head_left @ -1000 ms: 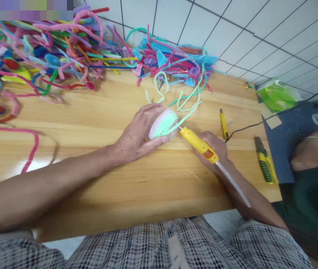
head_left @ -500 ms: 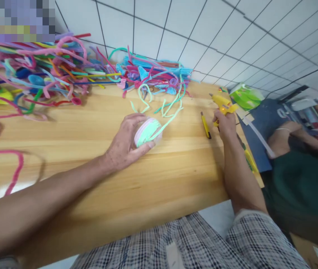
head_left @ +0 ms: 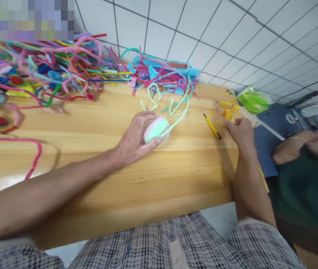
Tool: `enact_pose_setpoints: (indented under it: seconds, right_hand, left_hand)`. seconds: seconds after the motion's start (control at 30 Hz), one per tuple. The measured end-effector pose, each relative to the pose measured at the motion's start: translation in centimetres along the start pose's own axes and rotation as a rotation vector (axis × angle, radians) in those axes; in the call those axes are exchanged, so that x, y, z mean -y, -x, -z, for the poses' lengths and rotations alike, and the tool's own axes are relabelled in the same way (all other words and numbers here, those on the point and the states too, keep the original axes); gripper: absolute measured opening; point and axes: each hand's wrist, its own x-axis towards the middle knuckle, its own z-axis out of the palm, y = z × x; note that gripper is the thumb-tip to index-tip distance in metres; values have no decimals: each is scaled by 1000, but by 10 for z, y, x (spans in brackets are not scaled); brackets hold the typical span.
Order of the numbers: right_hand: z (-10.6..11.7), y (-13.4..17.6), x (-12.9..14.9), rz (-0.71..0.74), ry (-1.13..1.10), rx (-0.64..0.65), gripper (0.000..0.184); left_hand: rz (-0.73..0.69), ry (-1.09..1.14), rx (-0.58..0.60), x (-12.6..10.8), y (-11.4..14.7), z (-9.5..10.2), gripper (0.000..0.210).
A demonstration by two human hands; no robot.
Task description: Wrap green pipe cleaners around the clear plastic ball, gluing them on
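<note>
My left hand (head_left: 136, 140) is closed around an oval ball wound with mint-green and lilac chenille stems (head_left: 157, 130), and the thumb presses its near side. A loose pale-green stem trails from the ball towards the back. On the right, a yellow glue gun (head_left: 229, 108) rests at the table's edge with its nozzle to the left. My right hand (head_left: 242, 132) is just on the near side of its handle, thumb apart from the half-curled fingers and no longer wrapped round it. Left of the handle lies a yellow utility knife (head_left: 212, 126).
Many coloured chenille stems (head_left: 71, 71) are heaped along the back left, with a blue bundle (head_left: 170, 67) against the tiled wall (head_left: 198, 33). A pink stem (head_left: 37, 153) curves at the left. A green packet (head_left: 254, 99) stands at the right; beyond it sits another person in dark green (head_left: 307, 183).
My right hand has let go of the glue gun and drawn back towards me and right. My left hand keeps its hold on the ball. The view has shifted slightly left.
</note>
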Motion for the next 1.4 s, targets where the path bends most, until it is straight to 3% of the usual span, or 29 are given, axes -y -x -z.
enact_pose_setpoints:
  seconds: [0.07,0.13,0.27,0.37,0.5,0.7,1.17,1.4]
  right_hand:
    - [6,30,13,33,-33,18,23]
    - [4,63,39,157,-110,75,25]
    - [-21,111,109,835,-343,1,27]
    - [-39,120,149,1027,-436,13,26]
    - [-51,117,171,1000,-520,89,13]
    - [-60,114,179,891,-586,149,3]
    - [-78,117,181,850,-689,94,8]
    - [-81,118,180,797,-756,161,8]
  left_hand:
    - [0,10,1,1,0,-1,59]
    - [-3,20,-6,1,0,-1,58]
    - [-14,26,2,1,0,1,57]
    - [-19,47,-4,0,0,1,56]
    - [-17,77,-11,-2,0,1,54]
    - [26,88,14,-3,-1,2,54]
    - [81,122,13,-4,-4,4,47]
    - [69,144,-4,-6,-5,2,63]
